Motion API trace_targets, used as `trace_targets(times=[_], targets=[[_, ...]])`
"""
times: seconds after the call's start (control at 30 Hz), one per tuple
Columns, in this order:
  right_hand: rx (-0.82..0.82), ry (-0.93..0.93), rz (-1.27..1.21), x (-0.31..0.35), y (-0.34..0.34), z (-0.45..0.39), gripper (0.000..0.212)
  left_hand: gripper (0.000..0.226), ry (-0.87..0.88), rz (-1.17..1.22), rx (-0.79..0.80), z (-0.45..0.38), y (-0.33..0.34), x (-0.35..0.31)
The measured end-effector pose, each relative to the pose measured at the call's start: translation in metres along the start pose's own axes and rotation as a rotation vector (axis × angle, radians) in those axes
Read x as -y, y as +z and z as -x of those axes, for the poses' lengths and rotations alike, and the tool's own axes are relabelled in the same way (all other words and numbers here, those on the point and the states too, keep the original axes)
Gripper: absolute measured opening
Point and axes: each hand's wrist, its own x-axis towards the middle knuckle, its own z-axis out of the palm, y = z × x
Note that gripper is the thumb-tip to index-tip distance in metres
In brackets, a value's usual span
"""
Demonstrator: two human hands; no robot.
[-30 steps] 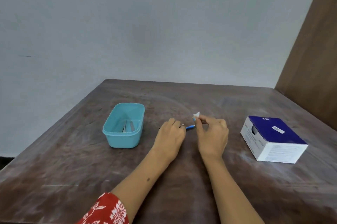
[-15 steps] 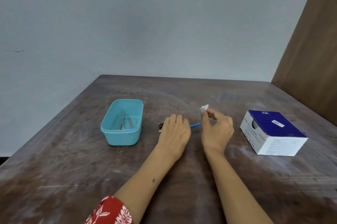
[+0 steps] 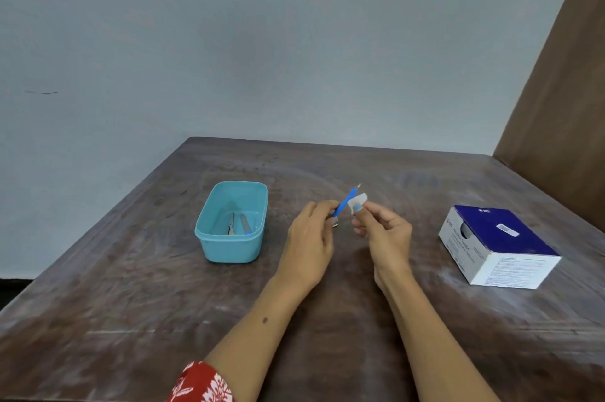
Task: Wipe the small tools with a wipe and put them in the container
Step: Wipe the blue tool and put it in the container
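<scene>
My left hand (image 3: 309, 238) grips a thin tool with a blue handle (image 3: 344, 204), lifted off the table and tilted up to the right, its metal tip on top. Right beside it my right hand (image 3: 383, 231) pinches a small white wipe (image 3: 357, 201) between thumb and fingers, close to the tool's shaft. A small silvery thing (image 3: 334, 222) peeks out just under my left fingers. The teal container (image 3: 229, 247) stands to the left of my hands with a couple of small metal tools (image 3: 237, 224) lying inside.
A white and dark-blue cardboard box (image 3: 497, 247) sits on the right of the brown wooden table (image 3: 131, 287). A brown panel rises behind the table's right corner. A grey wall lies beyond the far edge.
My left hand has picked the blue-handled tool up from the table and tipped it upright. My right hand with the wipe has stayed beside it.
</scene>
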Motion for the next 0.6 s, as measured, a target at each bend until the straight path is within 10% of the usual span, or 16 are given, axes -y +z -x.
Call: trace_targets(times=[0.6], targets=[[0.097,-0.052,0.042,-0.0005,-0.0009,0.0029,0.015,0.033,-0.295,0.304,0.066,0.0026,0.0057,-0.0051]])
